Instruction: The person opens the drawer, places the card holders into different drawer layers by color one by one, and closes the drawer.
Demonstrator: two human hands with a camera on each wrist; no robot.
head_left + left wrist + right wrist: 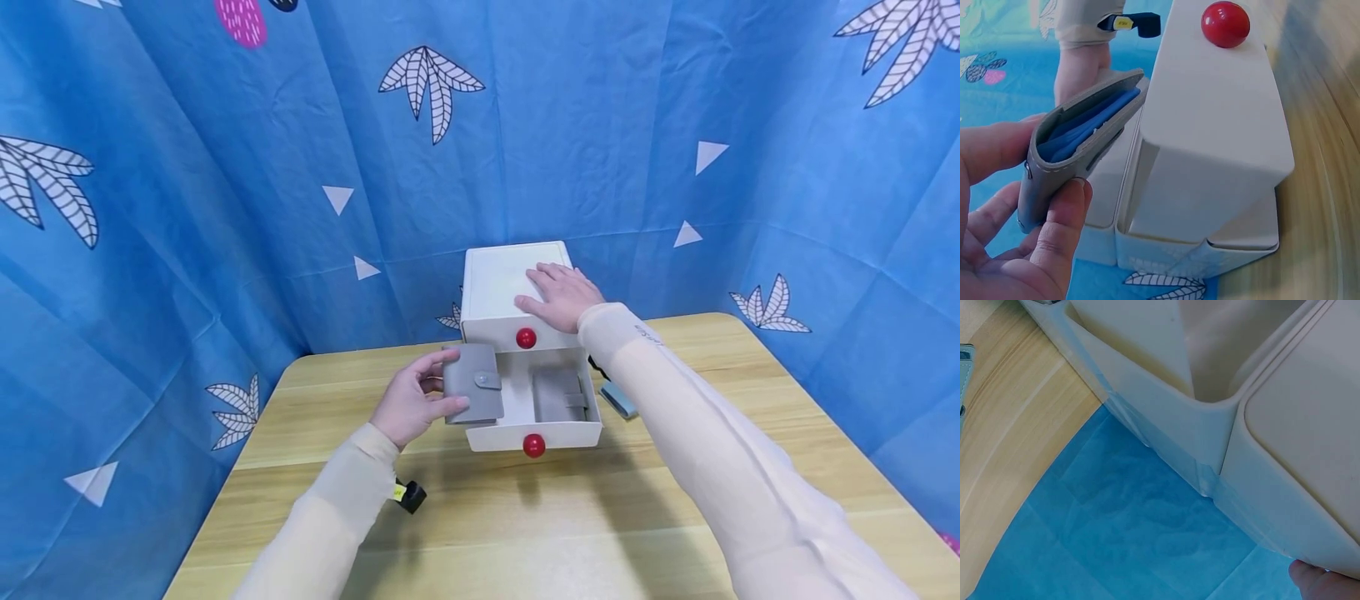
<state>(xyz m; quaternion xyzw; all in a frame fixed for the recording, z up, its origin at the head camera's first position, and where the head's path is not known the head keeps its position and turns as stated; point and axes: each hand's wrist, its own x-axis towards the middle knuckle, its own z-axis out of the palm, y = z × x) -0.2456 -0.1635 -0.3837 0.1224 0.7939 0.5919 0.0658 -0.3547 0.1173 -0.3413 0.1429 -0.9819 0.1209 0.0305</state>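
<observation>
A grey snap wallet [471, 385] is pinched between the thumb and fingers of my left hand [411, 400], beside the pulled-out lower drawer [498, 437]. In the left wrist view the wallet [1060, 169] shows its edge, with blue layers inside. A second grey wallet [555, 393] lies at the right side of that drawer. My right hand [562, 296] rests with fingers stretched out on the top of the white two-drawer box [498, 279]. Only a bit of the right hand [1329, 584] shows at the lower corner of the right wrist view.
The upper drawer [487, 333] is closed, with a red knob [527, 338]; another red knob [534, 446] juts from the lower drawer. A light blue wallet [618, 400] lies on the wooden table [525, 533] right of the box. Blue patterned curtain [585, 150] hangs behind.
</observation>
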